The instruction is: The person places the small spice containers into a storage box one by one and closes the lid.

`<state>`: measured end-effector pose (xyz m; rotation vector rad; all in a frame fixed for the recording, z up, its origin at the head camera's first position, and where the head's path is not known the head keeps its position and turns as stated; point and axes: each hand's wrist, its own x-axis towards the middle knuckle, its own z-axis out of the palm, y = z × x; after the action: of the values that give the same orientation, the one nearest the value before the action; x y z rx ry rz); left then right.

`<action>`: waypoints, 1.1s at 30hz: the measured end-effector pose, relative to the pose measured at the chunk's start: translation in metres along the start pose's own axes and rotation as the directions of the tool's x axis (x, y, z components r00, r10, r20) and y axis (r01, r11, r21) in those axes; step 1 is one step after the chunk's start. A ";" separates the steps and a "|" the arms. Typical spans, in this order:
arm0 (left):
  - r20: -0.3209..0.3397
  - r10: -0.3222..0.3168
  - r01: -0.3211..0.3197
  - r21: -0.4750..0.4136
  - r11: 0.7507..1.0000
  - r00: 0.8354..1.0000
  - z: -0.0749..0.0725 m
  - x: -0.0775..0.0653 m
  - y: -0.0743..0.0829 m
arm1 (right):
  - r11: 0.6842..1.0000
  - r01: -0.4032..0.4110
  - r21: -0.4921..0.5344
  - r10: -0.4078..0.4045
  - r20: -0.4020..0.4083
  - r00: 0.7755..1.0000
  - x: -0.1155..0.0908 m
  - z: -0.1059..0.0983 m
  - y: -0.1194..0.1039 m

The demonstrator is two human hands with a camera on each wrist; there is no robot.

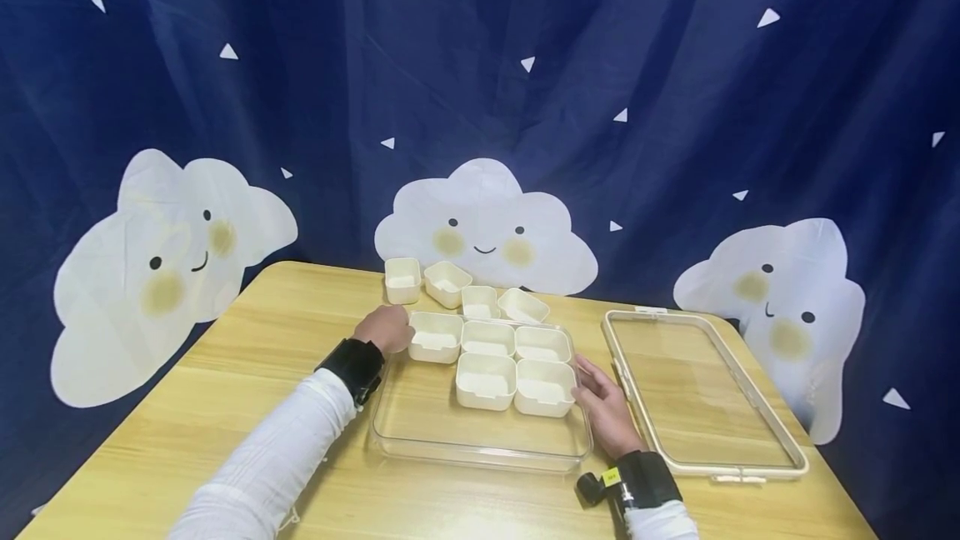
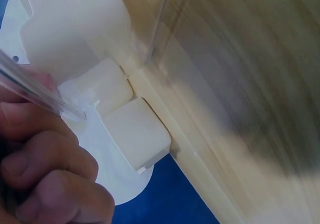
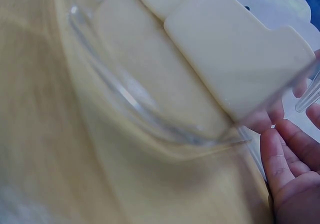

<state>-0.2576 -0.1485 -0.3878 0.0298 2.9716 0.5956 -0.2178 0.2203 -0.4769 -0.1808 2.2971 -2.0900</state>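
1. The tabletop (image 1: pixel 187 407) bore a light, yellow-brown wood-grain finish; its far corners were rounded.
2. A clear rectangular tray (image 1: pixel 480 458) occupied the middle, its long side facing the near edge. Wood grain showed through its bare front part.
3. Four loose off-white cups (image 1: pixel 403 291) stood in an uneven row behind the tray, close to the far edge. The second and fourth from the left sat askew.
4. A lid (image 1: pixel 705 394) lay flat to the right, apart from the tray. Its off-white frame surrounded a transparent panel, with clips at the far and near ends.
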 end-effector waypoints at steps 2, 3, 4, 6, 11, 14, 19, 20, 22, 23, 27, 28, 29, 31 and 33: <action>0.004 0.001 -0.001 0.008 1.000 1.000 0.000 0.001 0.000 | 1.000 -0.001 -0.001 0.001 0.000 1.000 0.000 0.000 0.000; 0.006 0.000 0.000 0.010 1.000 1.000 0.000 0.001 0.000 | 1.000 0.000 0.000 0.000 -0.002 1.000 0.000 0.000 0.000; 0.008 0.000 0.000 0.013 1.000 1.000 0.001 0.001 0.000 | 1.000 -0.001 0.001 0.001 -0.004 1.000 0.000 0.000 0.000; 0.010 -0.001 0.001 0.017 1.000 1.000 0.001 0.002 0.000 | 1.000 -0.002 0.006 0.002 -0.009 1.000 0.000 0.001 0.000; 0.011 0.021 -0.022 0.037 0.999 1.000 0.002 0.005 -0.002 | 1.000 -0.004 0.014 0.005 -0.007 1.000 0.000 0.000 0.000; 0.011 0.037 -0.037 0.033 0.999 0.999 0.004 0.006 -0.004 | 1.000 -0.003 0.007 0.003 0.000 1.000 0.001 0.000 0.000; 0.019 0.031 -0.031 0.013 0.999 0.999 0.003 0.006 -0.004 | 1.000 -0.004 0.005 0.004 0.005 1.000 0.002 -0.001 0.000; 0.021 0.027 -0.027 0.009 1.000 0.999 0.003 0.006 -0.004 | 1.000 -0.002 0.005 0.002 0.007 1.000 0.002 -0.002 0.000; 0.023 0.023 -0.023 0.005 1.000 0.999 0.003 0.006 -0.003 | 1.000 -0.002 0.010 0.002 0.009 1.000 0.002 -0.002 0.000; 0.023 0.023 -0.023 0.004 1.000 0.999 0.003 0.006 -0.003 | 1.000 -0.001 0.011 0.001 0.012 1.000 0.002 -0.002 0.000; 0.027 0.021 -0.021 0.000 1.000 0.999 0.005 0.008 -0.005 | 1.000 0.001 0.010 -0.001 0.016 1.000 0.003 -0.002 0.002; 0.028 0.022 -0.022 0.000 1.000 0.999 0.005 0.008 -0.005 | 1.000 0.001 0.008 -0.001 0.017 1.000 0.003 -0.002 0.002; 0.028 0.023 -0.023 -0.005 1.000 0.999 0.005 0.009 -0.006 | 1.000 0.002 0.008 -0.002 0.017 1.000 0.003 -0.002 0.002; 0.030 0.029 -0.028 -0.011 1.000 0.999 0.006 0.010 -0.008 | 1.000 0.003 0.010 -0.003 0.013 1.000 0.003 -0.002 0.002; 0.034 0.035 -0.035 -0.027 0.999 0.999 0.007 0.011 -0.010 | 1.000 0.003 0.015 -0.004 0.011 1.000 0.003 -0.002 0.002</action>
<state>-0.2675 -0.1544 -0.3989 0.0891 2.9352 0.6320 -0.2208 0.2217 -0.4781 -0.1957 2.2757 -2.1019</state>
